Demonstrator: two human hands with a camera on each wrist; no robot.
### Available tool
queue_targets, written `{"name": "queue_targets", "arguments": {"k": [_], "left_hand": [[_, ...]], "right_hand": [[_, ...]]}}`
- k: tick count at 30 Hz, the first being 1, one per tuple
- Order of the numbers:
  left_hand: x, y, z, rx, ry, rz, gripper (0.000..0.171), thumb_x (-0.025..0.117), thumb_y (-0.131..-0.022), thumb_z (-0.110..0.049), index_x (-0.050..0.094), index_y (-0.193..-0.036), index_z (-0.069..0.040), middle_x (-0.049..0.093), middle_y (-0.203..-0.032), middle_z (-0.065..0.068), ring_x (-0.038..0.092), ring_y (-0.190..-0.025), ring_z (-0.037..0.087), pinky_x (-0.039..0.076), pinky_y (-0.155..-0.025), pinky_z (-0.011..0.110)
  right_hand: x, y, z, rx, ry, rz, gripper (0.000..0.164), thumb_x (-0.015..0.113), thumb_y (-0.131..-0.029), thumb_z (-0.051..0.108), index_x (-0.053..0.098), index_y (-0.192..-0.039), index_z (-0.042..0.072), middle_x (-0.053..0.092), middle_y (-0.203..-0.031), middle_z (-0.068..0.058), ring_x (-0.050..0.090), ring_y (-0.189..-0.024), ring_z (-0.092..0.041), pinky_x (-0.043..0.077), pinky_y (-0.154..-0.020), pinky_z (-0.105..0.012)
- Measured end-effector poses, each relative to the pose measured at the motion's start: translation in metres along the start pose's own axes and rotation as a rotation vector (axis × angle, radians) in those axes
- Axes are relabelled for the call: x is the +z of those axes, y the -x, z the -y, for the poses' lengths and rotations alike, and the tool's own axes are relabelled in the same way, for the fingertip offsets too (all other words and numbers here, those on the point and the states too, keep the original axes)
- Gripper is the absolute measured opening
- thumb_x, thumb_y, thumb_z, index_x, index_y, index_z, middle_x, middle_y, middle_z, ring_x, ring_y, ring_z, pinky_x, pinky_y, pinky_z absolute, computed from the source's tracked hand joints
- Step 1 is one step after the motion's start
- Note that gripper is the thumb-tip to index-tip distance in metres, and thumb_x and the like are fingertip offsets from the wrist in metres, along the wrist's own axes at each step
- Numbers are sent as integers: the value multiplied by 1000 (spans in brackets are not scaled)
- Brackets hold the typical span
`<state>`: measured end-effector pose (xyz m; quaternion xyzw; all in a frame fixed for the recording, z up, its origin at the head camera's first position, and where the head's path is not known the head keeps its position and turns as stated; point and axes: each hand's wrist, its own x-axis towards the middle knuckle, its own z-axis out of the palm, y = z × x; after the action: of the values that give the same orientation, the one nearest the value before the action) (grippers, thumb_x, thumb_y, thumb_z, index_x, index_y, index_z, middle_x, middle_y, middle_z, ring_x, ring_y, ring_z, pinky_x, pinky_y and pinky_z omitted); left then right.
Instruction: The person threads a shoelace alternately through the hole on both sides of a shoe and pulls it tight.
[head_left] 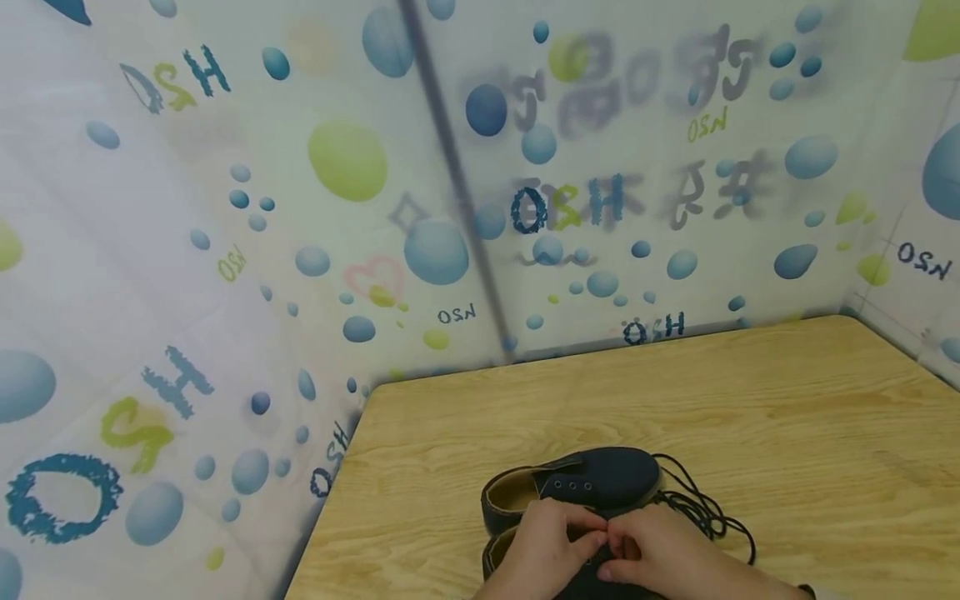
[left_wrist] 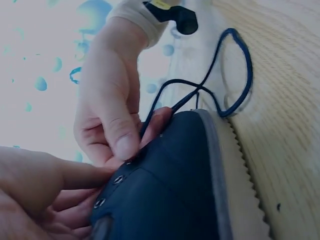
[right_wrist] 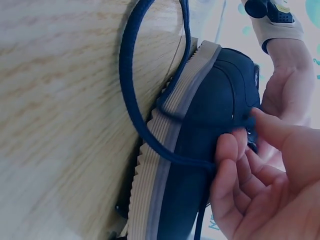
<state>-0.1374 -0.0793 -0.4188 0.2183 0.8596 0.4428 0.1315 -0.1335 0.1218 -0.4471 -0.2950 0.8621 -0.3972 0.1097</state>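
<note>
Head view: two dark-blue shoes lie side by side at the near edge of the wood-grain bench (head_left: 787, 400), toes pointing right, long axes left to right; bare bench lies far and right. Far shoe (head_left: 585, 483) is canvas with a ribbed pale sole. Left hand (head_left: 543, 546) and right hand (head_left: 660, 554) meet over the near shoe (head_left: 581, 583), fingers pinching the round lace (head_left: 705, 508) at the eyelets.

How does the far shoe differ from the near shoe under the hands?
The far shoe lies untouched, its tan lining and three eyelets showing; the near shoe is mostly covered by the left hand and right hand, whose fingers pinch its lace. Both are dark navy.
</note>
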Motion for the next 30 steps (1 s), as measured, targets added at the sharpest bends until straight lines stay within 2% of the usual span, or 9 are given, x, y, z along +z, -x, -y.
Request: {"name": "queue_targets", "arguments": {"k": [3,7,11,14,17,21,25,27,30], "left_hand": [[1,1,-4,42,59,-84,15,72,-91,-16,78,-103,-10,78,-95,0,66,-79,-6,51,-65,13],[0,1,-8,120,197,-187,20,71,-92,-16,76,-109,-8,77,-97,9,69,-80,0,54,-69,15],[-5,3,-13,131,425,-202,25,70,-93,-18,73,-114,-5,73,-102,22,71,-84,4,57,-77,19],[-14,7,-17,107,607,-188,32,69,-93,-17,68,-119,1,75,-100,14,72,-86,5,58,-81,23],[-26,10,-23,135,695,-238,35,68,-94,-14,65,-122,6,75,-95,-3,73,-85,6,59,-81,25],[-45,18,-37,228,717,-371,26,64,-95,-10,68,-119,0,75,-90,-9,72,-81,7,59,-78,26],[-64,30,-52,343,812,-437,26,57,-96,1,73,-112,-13,74,-90,-7,71,-78,6,59,-74,25],[-73,35,-56,439,857,-443,34,53,-96,7,73,-111,-16,74,-92,-6,71,-78,6,59,-72,24],[-86,45,-61,595,890,-457,40,46,-96,13,72,-115,-12,75,-97,-4,70,-80,6,57,-71,21]], "right_hand": [[0,0,1,-2,-15,10,21,71,-88,45,66,-78,27,56,-63,21,47,-53,6,39,-49,-19],[0,-2,1,-17,-18,15,19,68,-91,43,67,-79,28,57,-64,21,47,-52,7,39,-49,-18],[0,-3,2,-28,-8,20,19,66,-93,41,67,-79,28,56,-65,22,46,-53,7,38,-50,-18],[-1,-3,2,-31,1,27,18,66,-93,41,68,-80,28,56,-66,22,46,-54,7,38,-50,-18],[-1,-4,2,-38,15,30,18,65,-93,41,69,-82,28,57,-68,23,47,-55,8,39,-50,-17],[-1,-5,2,-45,39,34,18,64,-94,42,69,-82,29,58,-69,23,46,-55,8,39,-51,-18],[-1,-4,2,-34,51,40,17,64,-93,44,70,-83,31,59,-70,24,46,-54,7,39,-51,-18],[-1,-4,1,-34,54,37,18,64,-93,44,69,-82,31,59,-69,24,45,-54,7,38,-51,-18],[0,-4,1,-38,60,35,18,64,-93,44,69,-82,32,59,-68,24,45,-53,7,38,-51,-18]]}}
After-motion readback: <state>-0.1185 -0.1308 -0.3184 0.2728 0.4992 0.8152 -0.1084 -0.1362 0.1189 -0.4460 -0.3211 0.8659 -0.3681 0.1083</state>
